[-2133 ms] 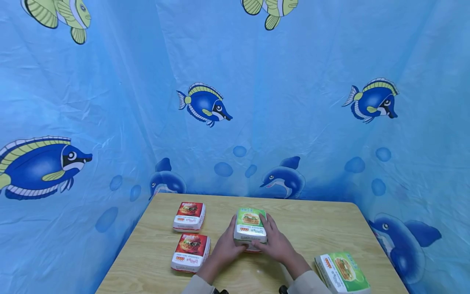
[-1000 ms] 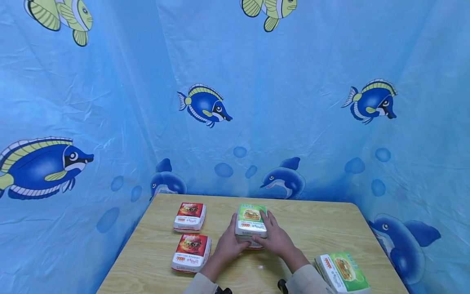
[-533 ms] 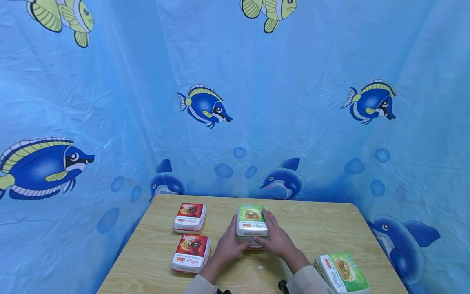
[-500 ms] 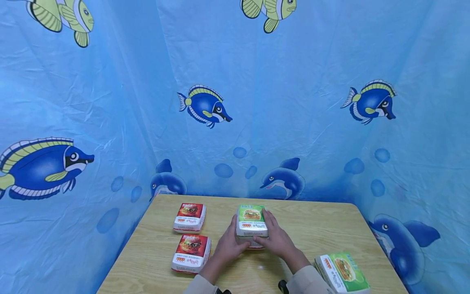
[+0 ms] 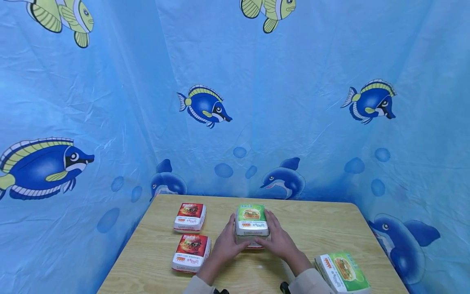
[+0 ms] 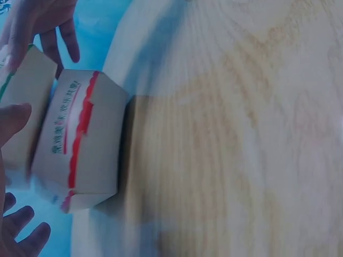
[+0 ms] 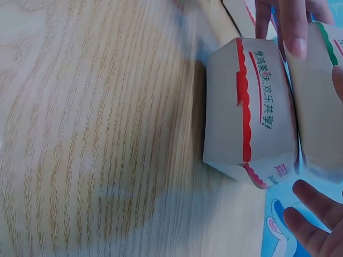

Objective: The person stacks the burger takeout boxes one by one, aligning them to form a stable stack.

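A green-and-white burger box (image 5: pixel 251 220) sits stacked on a red-trimmed burger box (image 5: pixel 253 244) near the middle of the table. The left hand (image 5: pixel 225 244) lies along the stack's left side and the right hand (image 5: pixel 279 241) along its right side, both with fingers loosely extended. In the left wrist view, the left hand's fingers (image 6: pixel 24 230) are spread, with a gap to the boxes. In the right wrist view, the right hand's fingers (image 7: pixel 311 211) also stand apart from the lower box (image 7: pixel 257 107). Whether either thumb touches the upper box is unclear.
Two red burger boxes stand at the left, one farther back (image 5: pixel 189 217) and one nearer (image 5: pixel 191 253), close to the left forearm. Another green burger box (image 5: pixel 343 272) lies at the right front, beside the right sleeve. Blue fish-print sheeting surrounds the wooden table (image 5: pixel 312 220).
The green box has moved slightly back and now rests more evenly on the lower box. The right fingers have slid from its top to its side, and both hands have loosened.
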Demonstrator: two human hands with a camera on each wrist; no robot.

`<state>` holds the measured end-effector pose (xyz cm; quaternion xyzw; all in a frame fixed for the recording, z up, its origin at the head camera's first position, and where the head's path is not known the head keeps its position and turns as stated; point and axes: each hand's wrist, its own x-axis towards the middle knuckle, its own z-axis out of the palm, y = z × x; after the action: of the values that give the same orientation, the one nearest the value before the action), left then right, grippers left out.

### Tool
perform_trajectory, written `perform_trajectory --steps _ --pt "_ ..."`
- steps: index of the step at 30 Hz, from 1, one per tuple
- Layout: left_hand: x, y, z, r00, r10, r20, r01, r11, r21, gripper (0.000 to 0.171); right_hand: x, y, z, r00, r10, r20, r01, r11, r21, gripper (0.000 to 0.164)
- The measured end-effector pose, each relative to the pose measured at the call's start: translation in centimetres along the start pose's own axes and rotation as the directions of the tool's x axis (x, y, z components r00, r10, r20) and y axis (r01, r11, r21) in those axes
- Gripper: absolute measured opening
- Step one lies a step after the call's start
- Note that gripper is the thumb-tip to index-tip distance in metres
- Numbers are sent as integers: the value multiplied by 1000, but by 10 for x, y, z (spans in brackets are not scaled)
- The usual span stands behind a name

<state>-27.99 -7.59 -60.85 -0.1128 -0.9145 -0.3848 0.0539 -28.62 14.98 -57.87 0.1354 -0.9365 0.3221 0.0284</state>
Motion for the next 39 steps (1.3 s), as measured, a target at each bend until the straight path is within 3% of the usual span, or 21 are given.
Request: perform_trajectory --steps 5,14,28,35,39 --pt "-2 0 -9 1000 20 -20 -18 998 55 116 -7 2 -6 1000 8 -17 -8 1000 16 108" --pt "1 9 -21 997 81 -19 -80 996 40 109 -22 10 -24 998 -15 -65 14 1000 -18 108" --pt "10 11 -23 988 152 -20 -149 985 90 107 -49 46 -50 995 72 -65 -82 983 -164 106" --pt "12 9 -17 990 139 -24 -138 988 66 106 -71 71 -62 981 23 -193 -78 956 -283 94" --pt "10 7 -16 991 125 -43 -123 991 47 105 -86 82 -69 965 46 -258 -134 933 -335 88"
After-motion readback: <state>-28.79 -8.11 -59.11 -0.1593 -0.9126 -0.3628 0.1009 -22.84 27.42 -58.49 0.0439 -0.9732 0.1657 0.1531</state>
